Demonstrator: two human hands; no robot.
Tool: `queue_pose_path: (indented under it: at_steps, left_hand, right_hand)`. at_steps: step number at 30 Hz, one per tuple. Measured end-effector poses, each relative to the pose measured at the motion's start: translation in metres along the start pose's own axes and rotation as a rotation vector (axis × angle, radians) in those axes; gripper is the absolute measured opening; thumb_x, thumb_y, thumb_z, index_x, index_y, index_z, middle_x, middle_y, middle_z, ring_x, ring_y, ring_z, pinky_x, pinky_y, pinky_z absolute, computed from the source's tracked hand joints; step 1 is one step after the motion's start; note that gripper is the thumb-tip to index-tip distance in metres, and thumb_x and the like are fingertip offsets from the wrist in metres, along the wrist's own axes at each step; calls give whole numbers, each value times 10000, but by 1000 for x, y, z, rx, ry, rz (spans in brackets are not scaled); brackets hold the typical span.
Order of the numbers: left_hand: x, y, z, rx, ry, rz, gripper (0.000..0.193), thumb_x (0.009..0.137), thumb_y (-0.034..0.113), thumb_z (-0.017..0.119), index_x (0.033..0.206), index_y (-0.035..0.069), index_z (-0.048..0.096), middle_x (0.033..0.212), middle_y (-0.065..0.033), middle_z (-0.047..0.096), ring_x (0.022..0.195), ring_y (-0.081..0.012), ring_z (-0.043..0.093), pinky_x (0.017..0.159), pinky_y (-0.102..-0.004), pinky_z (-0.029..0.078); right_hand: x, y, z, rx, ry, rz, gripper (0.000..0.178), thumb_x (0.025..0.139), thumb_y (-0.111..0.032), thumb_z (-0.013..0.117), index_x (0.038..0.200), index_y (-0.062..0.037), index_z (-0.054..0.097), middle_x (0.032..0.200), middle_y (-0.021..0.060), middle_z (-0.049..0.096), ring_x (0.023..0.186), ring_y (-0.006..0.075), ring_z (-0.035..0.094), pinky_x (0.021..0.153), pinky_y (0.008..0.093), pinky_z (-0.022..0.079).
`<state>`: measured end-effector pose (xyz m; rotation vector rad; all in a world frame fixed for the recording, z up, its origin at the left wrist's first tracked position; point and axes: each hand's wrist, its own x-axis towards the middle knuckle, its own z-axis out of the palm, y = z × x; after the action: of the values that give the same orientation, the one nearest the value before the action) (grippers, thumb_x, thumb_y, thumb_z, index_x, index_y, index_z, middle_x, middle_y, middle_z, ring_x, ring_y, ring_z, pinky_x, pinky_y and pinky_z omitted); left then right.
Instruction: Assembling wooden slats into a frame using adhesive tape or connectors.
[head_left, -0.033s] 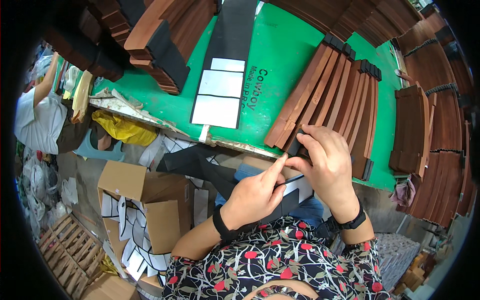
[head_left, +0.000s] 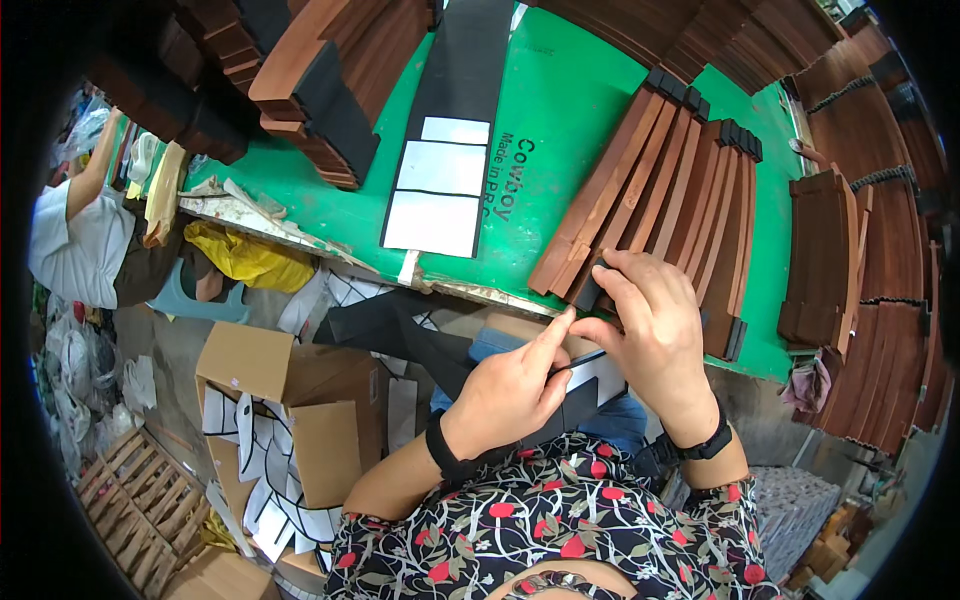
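Several long reddish-brown wooden slats (head_left: 620,215) lie side by side on the green table, their far ends capped in black. My right hand (head_left: 655,315) bends over the near end of one slat, with fingers and thumb closed around its black-covered end (head_left: 587,294). Just left of it, my left hand (head_left: 510,392) is closed, its index finger reaching to my right thumb. A thin black strip (head_left: 580,364) shows between the left hand's curled fingers. The undersides of both grips are hidden. Below them, a black sheet with white pieces (head_left: 590,390) rests on my lap.
On the green table (head_left: 560,75) lies a black strip with white backing pieces (head_left: 437,222). Stacked slats (head_left: 335,110) stand at left, more stacks (head_left: 820,260) at right. An open cardboard box (head_left: 325,440) with white pieces sits below. Another person (head_left: 85,235) is at far left.
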<state>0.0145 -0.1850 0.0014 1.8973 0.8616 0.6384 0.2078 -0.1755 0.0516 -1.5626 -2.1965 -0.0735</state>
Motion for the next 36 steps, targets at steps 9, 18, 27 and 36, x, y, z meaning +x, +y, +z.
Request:
queue_pose_path:
  at_steps: [9, 18, 27, 36]
  left_hand:
    - [2, 1, 1, 5, 17, 18, 753, 852, 26, 680, 1516, -13, 327, 867, -96, 685, 759, -293, 681, 670, -367, 530]
    - [3, 0, 2, 16, 12, 5, 785, 840, 8, 683, 1529, -11, 310, 864, -98, 684, 762, -283, 686, 675, -366, 533]
    - [3, 0, 4, 28, 4, -3, 786, 841, 10, 687, 1527, -21, 305, 861, -98, 684, 751, -276, 686, 666, -358, 531]
    - [-5, -3, -10, -30, 50, -67, 589, 871, -13, 659, 1424, 50, 466, 868, -71, 656, 656, -117, 620, 607, -267, 494]
  right_hand:
    - [-6, -1, -4, 70, 1, 69, 744, 692, -329, 835, 1302, 3, 565, 1250, 190, 638, 1187, 392, 595, 961, 497, 455]
    - [-5, 2, -6, 33, 46, 132, 790, 679, -337, 844, 1331, -1, 551, 1327, 188, 590, 1303, 388, 512, 1063, 512, 392]
    - [-9, 8, 1, 63, -47, 38, 565, 730, -321, 811, 1208, -61, 661, 1299, 150, 614, 1249, 372, 552, 997, 515, 429]
    - [-3, 5, -2, 67, -58, 9, 522, 743, -283, 805, 1192, -61, 661, 1316, 153, 610, 1280, 372, 527, 1028, 534, 396]
